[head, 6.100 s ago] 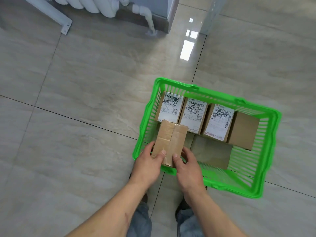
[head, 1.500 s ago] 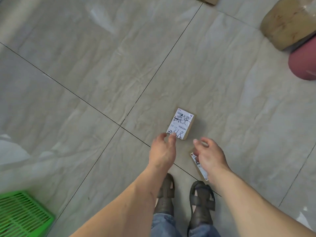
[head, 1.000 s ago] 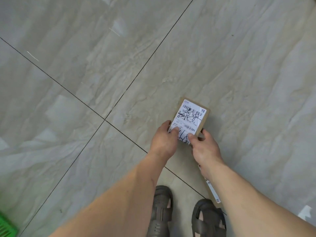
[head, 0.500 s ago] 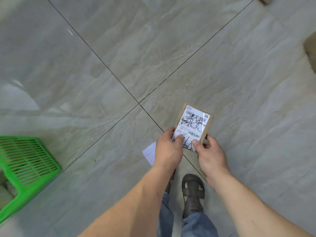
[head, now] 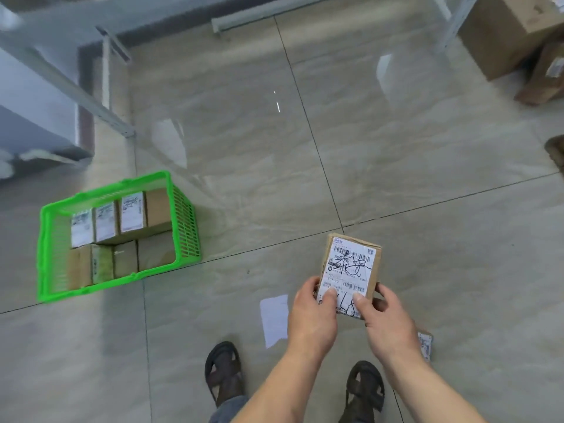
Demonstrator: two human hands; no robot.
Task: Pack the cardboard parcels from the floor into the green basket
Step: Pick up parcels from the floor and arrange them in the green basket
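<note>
A small cardboard parcel (head: pixel 349 268) with a white shipping label is held up in front of me, above the floor. My left hand (head: pixel 312 315) grips its lower left corner, thumb on the label. My right hand (head: pixel 386 320) grips its lower right corner the same way. The green basket (head: pixel 186 227) stands on the floor to the left, well apart from my hands. Several parcels are packed inside it in two rows. Another small labelled parcel (head: pixel 425 345) lies on the floor by my right wrist, partly hidden.
A white sheet of paper (head: pixel 274 319) lies on the tiles near my feet. Large cardboard boxes (head: pixel 506 32) stand at the top right. Grey metal shelf legs (head: pixel 116 87) rise at the upper left beside the basket.
I have lifted the parcel off the floor with both hands and turned left. The green basket has come fully into view on the left.
</note>
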